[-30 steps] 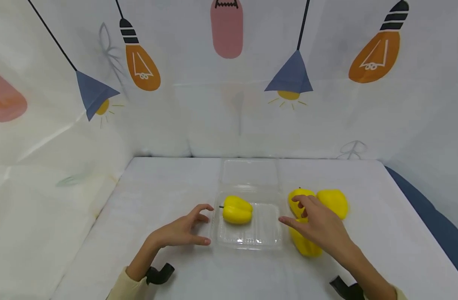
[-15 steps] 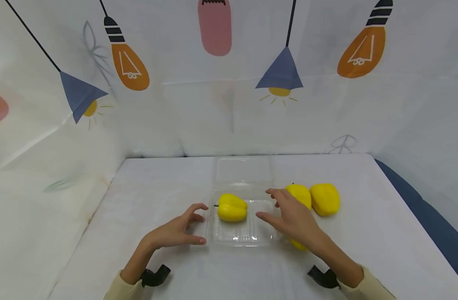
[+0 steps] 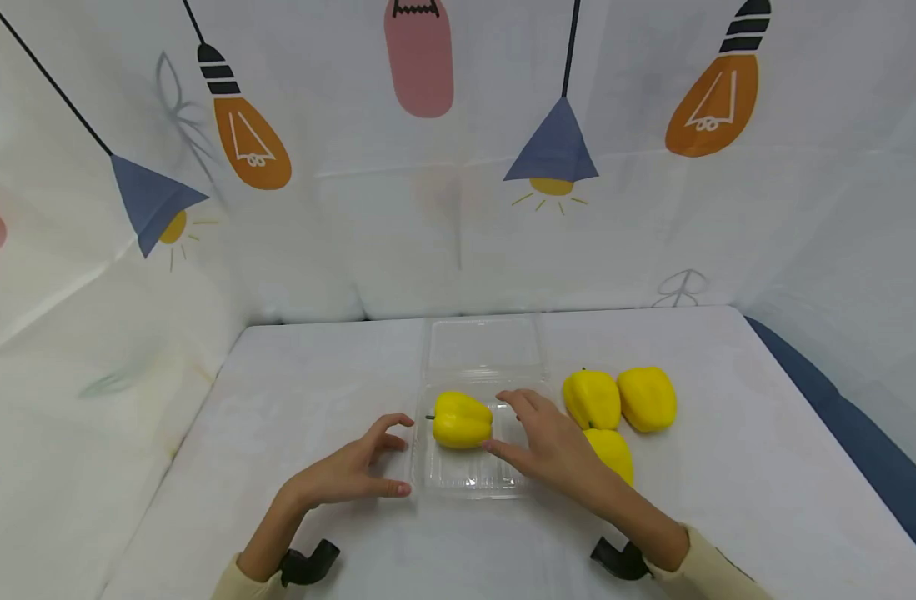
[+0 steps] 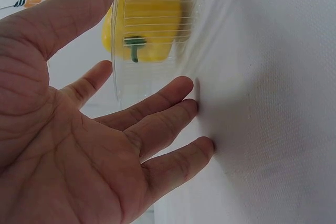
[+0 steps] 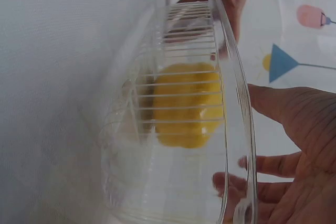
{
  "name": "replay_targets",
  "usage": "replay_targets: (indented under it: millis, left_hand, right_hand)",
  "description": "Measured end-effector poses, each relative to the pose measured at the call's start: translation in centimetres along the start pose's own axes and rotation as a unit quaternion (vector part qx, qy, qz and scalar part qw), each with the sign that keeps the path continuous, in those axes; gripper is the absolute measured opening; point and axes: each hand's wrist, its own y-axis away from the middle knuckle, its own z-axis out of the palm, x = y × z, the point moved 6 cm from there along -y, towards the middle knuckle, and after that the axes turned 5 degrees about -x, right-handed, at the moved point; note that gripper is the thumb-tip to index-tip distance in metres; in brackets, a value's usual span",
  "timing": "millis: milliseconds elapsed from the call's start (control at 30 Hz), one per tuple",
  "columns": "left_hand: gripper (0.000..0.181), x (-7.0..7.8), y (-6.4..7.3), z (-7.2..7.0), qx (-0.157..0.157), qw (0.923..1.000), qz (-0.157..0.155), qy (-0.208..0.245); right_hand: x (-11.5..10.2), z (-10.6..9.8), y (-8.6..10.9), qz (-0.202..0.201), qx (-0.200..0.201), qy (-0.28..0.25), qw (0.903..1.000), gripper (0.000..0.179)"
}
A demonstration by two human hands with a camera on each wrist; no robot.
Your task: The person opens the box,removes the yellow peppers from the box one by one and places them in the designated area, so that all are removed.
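Note:
A yellow bell pepper (image 3: pixel 462 420) lies on its side in the left half of a clear plastic clamshell box (image 3: pixel 468 492), its green stem pointing left. My right hand (image 3: pixel 551 448) reaches over the box's right part, thumb and fingers spread just right of the pepper with nothing held. In the right wrist view, that hand (image 5: pixel 294 145) is above the box rim. On the left, my left hand (image 3: pixel 350 469) rests beside the box, thumb and fingers apart. The left wrist view shows fingertips (image 4: pixel 206 145) touching the tablecloth, near the box wall.
Three more yellow peppers sit right of the box: one close by (image 3: pixel 592 398), one farther right (image 3: pixel 648 399), and one in front (image 3: pixel 612 454) partly behind my right forearm. The box's lid (image 3: pixel 483 343) lies folded back towards the wall. A white cloth (image 3: pixel 300 367) covers the table.
My right hand has moved left from above the peppers on the right to over the box, beside the pepper inside. The left hand stays beside the box. The head view has shifted slightly.

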Motion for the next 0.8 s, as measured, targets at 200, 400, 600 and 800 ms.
replay_targets:
  millis: [200,400,600,800]
  left_hand:
    - [0.082,0.2,0.0,0.2,-0.003,1.0,0.0,0.004]
    - [0.081,0.0,0.0,0.1,-0.002,1.0,0.0,0.004]
    - [0.08,0.0,0.0,0.1,-0.005,1.0,0.003,0.0]
    - [0.08,0.2,0.2,0.2,-0.005,1.0,0.004,0.003]
  right_hand:
    - [-0.5,0.5,-0.1,0.002,-0.013,-0.005,0.9999,0.066]
    - [-1.1,0.9,-0.4,-0.009,-0.016,-0.001,0.9998,0.067]
    - [-1.3,1.3,-0.6,-0.016,-0.015,0.008,0.9997,0.068]
    - [-1.7,1.7,-0.9,-0.009,-0.026,-0.005,0.9996,0.068]
